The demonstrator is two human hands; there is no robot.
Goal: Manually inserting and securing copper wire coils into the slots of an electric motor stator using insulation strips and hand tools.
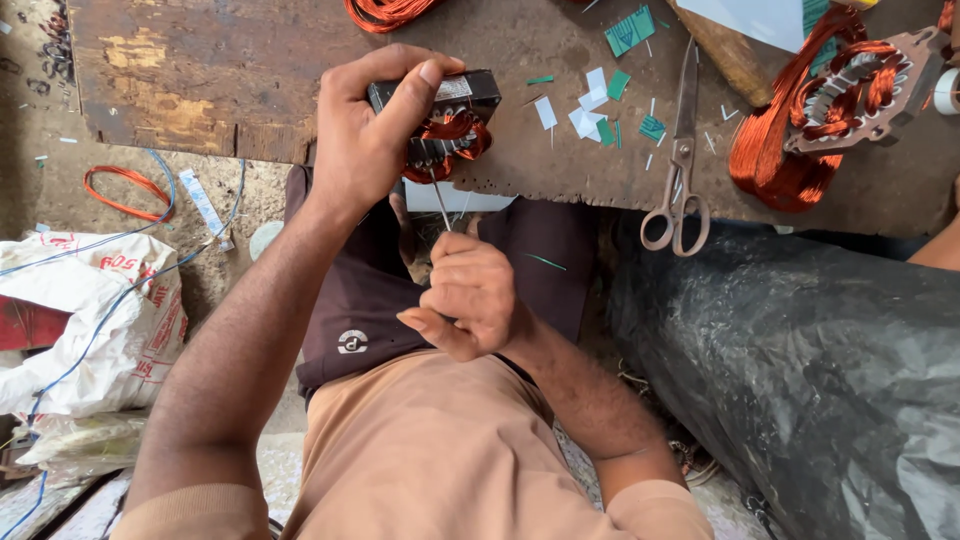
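Head view, small motor stator with copper windings sitting at workbench edge, left hand clamping around it, right hand closing on thin metal tool poking into windings, scissors lying nearby, larger wound stator resting further right

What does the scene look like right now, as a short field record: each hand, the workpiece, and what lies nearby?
left hand: grips the motor stator at the bench edge
right hand: holds a thin metal tool, tip at the copper winding
bench: worn wood
scissors: lying right of the stator
second stator: far right, with loose copper coils
paper scraps: white and green, scattered
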